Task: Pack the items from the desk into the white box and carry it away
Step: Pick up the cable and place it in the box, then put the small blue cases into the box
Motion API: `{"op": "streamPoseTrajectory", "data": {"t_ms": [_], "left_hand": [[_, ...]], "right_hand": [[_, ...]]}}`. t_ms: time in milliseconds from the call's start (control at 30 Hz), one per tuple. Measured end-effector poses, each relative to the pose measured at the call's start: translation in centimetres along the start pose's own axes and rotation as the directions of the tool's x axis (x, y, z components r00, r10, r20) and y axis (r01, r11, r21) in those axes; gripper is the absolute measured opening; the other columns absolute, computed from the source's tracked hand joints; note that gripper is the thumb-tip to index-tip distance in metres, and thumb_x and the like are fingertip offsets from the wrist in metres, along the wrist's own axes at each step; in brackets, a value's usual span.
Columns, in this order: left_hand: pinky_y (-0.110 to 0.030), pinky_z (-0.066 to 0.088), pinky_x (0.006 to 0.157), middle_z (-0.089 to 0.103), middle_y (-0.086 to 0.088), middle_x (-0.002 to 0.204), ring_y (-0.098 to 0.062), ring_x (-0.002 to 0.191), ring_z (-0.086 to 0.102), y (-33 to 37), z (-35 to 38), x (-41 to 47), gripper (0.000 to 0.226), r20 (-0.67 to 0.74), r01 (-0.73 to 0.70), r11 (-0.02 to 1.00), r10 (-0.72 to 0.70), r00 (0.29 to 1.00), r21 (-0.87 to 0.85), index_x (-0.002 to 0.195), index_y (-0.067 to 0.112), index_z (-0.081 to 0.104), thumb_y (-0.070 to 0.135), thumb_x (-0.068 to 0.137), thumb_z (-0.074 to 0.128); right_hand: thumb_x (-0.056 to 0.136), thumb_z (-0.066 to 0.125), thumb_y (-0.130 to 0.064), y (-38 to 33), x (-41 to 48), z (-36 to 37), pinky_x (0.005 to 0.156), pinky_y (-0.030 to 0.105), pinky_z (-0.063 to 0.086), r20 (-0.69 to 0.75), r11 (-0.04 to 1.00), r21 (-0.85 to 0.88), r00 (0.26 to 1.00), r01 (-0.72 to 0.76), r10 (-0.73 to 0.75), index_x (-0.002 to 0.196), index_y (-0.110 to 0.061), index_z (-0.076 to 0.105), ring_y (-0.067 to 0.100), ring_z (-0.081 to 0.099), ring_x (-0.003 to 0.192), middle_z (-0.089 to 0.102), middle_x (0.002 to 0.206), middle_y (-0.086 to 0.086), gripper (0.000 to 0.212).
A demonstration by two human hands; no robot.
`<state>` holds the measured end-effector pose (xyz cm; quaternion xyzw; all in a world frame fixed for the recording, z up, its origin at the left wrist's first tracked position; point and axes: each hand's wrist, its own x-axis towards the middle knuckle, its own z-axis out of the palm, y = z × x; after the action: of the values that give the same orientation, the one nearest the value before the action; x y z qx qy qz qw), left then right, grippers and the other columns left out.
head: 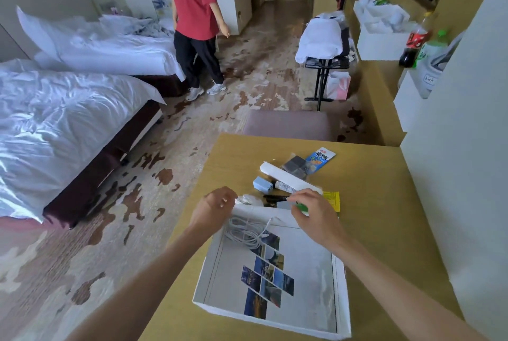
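Note:
The open white box (339,285) lies on the desk in front of me, with photo prints on its bottom. A coiled white cable (246,232) rests in its far left corner. My left hand (215,207) hovers over that corner, fingers loosely curled, and I see nothing in them. At the box's far edge my right hand (314,213) pinches a small grey and green item (287,205). Beyond the box lie a white roll (283,174), a light blue block (262,184), a small tube (286,187), a black pen (273,198), dark packets (295,166), a blue snack packet (321,157) and a yellow packet (333,200).
The wooden desk (379,203) meets a white wall on the right. A padded stool (288,123) stands beyond the desk. A person in a red shirt (192,0) stands by two white beds (68,112). A luggage rack (325,46) and bottles (416,41) are at the back right.

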<state>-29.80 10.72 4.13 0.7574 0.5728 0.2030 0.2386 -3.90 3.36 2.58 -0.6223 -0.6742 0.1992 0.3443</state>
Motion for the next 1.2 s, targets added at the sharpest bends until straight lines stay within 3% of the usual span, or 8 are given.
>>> {"op": "streamPoseTrajectory", "data": {"t_ms": [167, 267, 467, 600, 867, 1033, 1133, 1200], "left_hand": [[-0.022, 0.048, 0.063, 0.065, 0.012, 0.084, -0.014, 0.078, 0.064, -0.5, 1.3, 4.8, 0.013, 0.033, 0.082, 0.997, -0.081, 0.996, -0.014, 0.091, 0.026, 0.066, 0.018, 0.090, 0.055], [-0.028, 0.052, 0.065, 0.065, 0.006, 0.094, -0.016, 0.080, 0.061, -1.1, 2.6, 8.0, 0.016, 0.147, 0.068, 0.993, -0.081, 0.986, 0.093, 0.097, 0.024, 0.063, 0.017, 0.089, 0.051], [-0.037, 0.054, 0.084, 0.061, -0.005, 0.118, -0.021, 0.100, 0.060, -2.6, 6.0, 13.2, 0.031, 0.404, -0.035, 0.994, -0.011, 0.915, 0.106, 0.117, 0.019, 0.056, 0.010, 0.088, 0.052], [-0.039, 0.045, 0.095, 0.046, -0.004, 0.134, -0.022, 0.121, 0.044, -4.1, 8.6, 15.9, 0.038, 0.481, -0.193, 0.963, 0.082, 0.873, 0.186, 0.125, 0.019, 0.048, 0.016, 0.088, 0.057], [-0.039, 0.045, 0.096, 0.054, -0.005, 0.128, -0.023, 0.120, 0.047, -4.8, 12.3, 19.1, 0.051, 0.557, -0.569, 0.712, 0.299, 0.775, 0.411, 0.135, 0.016, 0.043, 0.030, 0.089, 0.060], [-0.037, 0.046, 0.093, 0.057, -0.004, 0.123, -0.022, 0.116, 0.049, -6.1, 11.9, 19.6, 0.047, 0.566, -0.602, 0.718, 0.350, 0.747, 0.350, 0.129, 0.015, 0.048, 0.039, 0.090, 0.059], [-0.032, 0.050, 0.079, 0.057, -0.001, 0.124, -0.019, 0.110, 0.054, -7.1, 10.6, 18.5, 0.044, 0.452, -0.371, 0.918, 0.273, 0.849, 0.141, 0.124, 0.019, 0.052, 0.040, 0.087, 0.061], [-0.019, 0.043, 0.057, 0.064, 0.005, 0.100, -0.010, 0.081, 0.060, -7.0, 9.3, 17.6, 0.034, 0.349, -0.188, 0.981, 0.192, 0.917, -0.045, 0.109, 0.023, 0.057, 0.042, 0.082, 0.066]], "right_hand": [[0.090, 0.059, -0.013, 2.2, 5.0, -0.3, 0.074, 0.038, 0.053, 0.227, 0.977, -0.111, 0.952, -0.182, 0.204, 0.104, -0.013, 0.070, 0.021, 0.063, 0.089, 0.067, 0.098, 0.003, 0.018], [0.089, 0.058, -0.013, 3.2, 7.2, 1.3, 0.064, 0.027, 0.043, 0.321, 0.954, -0.218, 0.908, -0.206, 0.269, 0.103, -0.013, 0.069, 0.019, 0.059, 0.085, 0.061, 0.088, -0.004, 0.017], [0.084, 0.063, -0.015, 4.7, 10.0, 5.6, 0.087, 0.032, 0.047, 0.404, 0.879, -0.354, 0.795, -0.319, 0.452, 0.122, -0.017, 0.062, 0.024, 0.057, 0.110, 0.062, 0.122, 0.005, 0.037], [0.084, 0.062, -0.013, 5.8, 11.2, 7.5, 0.088, 0.041, 0.045, 0.460, 0.804, -0.576, 0.753, -0.150, 0.470, 0.118, -0.020, 0.061, 0.028, 0.057, 0.109, 0.061, 0.116, 0.007, 0.034], [0.086, 0.057, -0.016, 7.7, 12.2, 9.6, 0.082, 0.041, 0.042, 0.550, 0.669, -0.730, 0.700, 0.138, 0.456, 0.122, -0.019, 0.056, 0.028, 0.051, 0.119, 0.054, 0.122, 0.005, 0.036], [0.086, 0.058, -0.036, 7.5, 11.8, 9.2, 0.072, 0.036, 0.039, 0.469, 0.738, -0.673, 0.800, 0.051, 0.373, 0.110, -0.014, 0.055, 0.028, 0.059, 0.101, 0.057, 0.109, 0.007, 0.032], [0.089, 0.058, -0.044, 5.9, 11.1, 7.6, 0.067, 0.032, 0.039, 0.317, 0.875, -0.451, 0.885, -0.175, 0.340, 0.109, -0.016, 0.053, 0.021, 0.058, 0.092, 0.056, 0.104, 0.003, 0.035], [0.090, 0.058, -0.042, 4.1, 10.6, 6.1, 0.072, 0.029, 0.047, 0.236, 0.920, -0.198, 0.895, -0.337, 0.379, 0.113, -0.018, 0.053, 0.014, 0.059, 0.093, 0.058, 0.106, -0.002, 0.034]]}}
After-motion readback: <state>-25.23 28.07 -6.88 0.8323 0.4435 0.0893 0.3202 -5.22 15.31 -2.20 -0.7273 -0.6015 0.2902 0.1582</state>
